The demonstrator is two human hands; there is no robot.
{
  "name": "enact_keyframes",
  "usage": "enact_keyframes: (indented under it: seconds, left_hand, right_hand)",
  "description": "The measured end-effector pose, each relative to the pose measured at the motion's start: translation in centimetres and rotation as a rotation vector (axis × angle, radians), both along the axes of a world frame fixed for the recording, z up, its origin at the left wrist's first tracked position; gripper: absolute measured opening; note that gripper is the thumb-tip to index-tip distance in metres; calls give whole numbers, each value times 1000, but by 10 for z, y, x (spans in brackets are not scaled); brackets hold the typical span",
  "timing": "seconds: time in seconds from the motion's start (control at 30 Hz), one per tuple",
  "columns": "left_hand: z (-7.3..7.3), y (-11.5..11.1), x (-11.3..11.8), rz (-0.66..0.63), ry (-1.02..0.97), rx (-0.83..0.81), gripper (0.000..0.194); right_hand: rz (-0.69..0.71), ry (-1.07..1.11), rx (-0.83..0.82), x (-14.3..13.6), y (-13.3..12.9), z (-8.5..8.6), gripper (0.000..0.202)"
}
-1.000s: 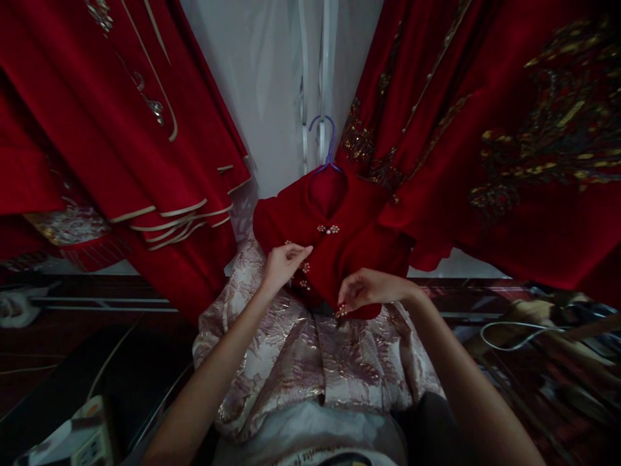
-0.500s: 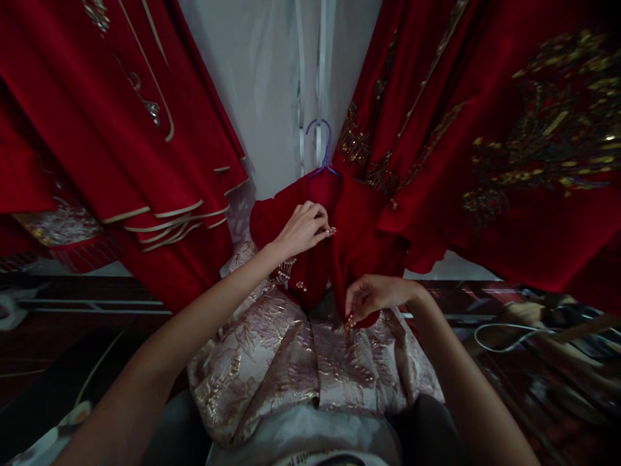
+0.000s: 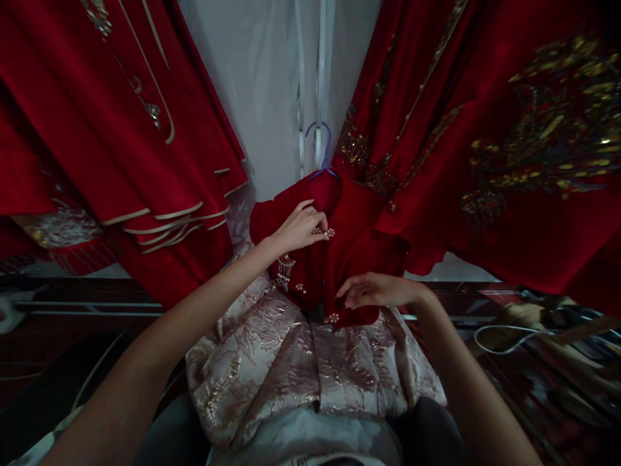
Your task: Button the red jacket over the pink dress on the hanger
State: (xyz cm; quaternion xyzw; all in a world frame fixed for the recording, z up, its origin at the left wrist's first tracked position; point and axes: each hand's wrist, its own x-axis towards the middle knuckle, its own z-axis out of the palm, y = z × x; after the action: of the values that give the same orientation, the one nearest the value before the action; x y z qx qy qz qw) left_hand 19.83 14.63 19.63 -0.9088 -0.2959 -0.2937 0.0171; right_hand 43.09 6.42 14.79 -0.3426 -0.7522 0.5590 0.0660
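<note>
Red jacket [image 3: 359, 210] is lying across the person's lap, on top of some shiny patterned brocade [image 3: 262, 375], with a purple hanger [image 3: 326, 150] poking up out of the neckline. Left hand [image 3: 301, 228] has thumb and finger pinched narrow on the upper beaded clasp [image 3: 330, 233], pretty close to the collar. Right hand [image 3: 371, 290] is loosely curled with nothing gripped, hovering around the lower front; can't tell if the fingertips are actually on the cloth. Just below it there's a lower beaded clasp [image 3: 332, 318], and a beaded tassel [image 3: 285, 270] dangles under the left wrist. Cream-trimmed red garments [image 3: 160, 162] hang on the left, gold-sequinned ones [image 3: 543, 142] on the right.
</note>
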Motion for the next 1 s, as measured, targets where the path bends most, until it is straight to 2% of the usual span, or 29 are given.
enact_keyframes:
  seconds: [0.1,0.2,0.27,0.33,0.4,0.5,0.53,0.6,0.67,0.73,0.8,0.9,1.0]
  left_hand:
    - [1,0,-1,-18,-11,-38,16]
    - [1,0,-3,-31,24,6,15]
    - [1,-3,-5,-24,71,73,15]
    - [0,-7,-5,9,132,139,18]
    - [-2,-13,-6,77,214,196,24]
    - [-9,-19,-7,233,370,288,31]
    - [-12,-21,-8,297,423,310,30]
    - [-18,-23,-12,430,513,307,28]
    - [-23,-23,-20,534,549,260,27]
    - [-26,-23,-30,602,521,243,26]
    - [-30,-22,-41,628,434,296,27]
    - [-35,-18,-59,606,269,414,47]
    - [-35,-9,-77,631,68,465,59]
  right_hand:
    - [9,1,18,-2,1,-2,40]
    - [-1,15,78,-2,1,-2,38]
    - [-67,39,157,-1,1,0,35]
    - [-202,75,288,-2,3,6,31]
    - [-402,157,457,-11,9,15,28]
    - [-702,426,652,-43,21,26,29]
    - [-739,521,663,-58,25,27,32]
    - [-659,597,612,-86,31,25,43]
    - [-670,509,650,-105,34,15,60]
    - [-792,318,780,-110,36,2,77]
    - [-948,106,922,-101,38,-9,88]
    - [-1095,-131,1121,-69,45,-16,83]
    - [-1097,-219,1323,-34,54,-8,69]
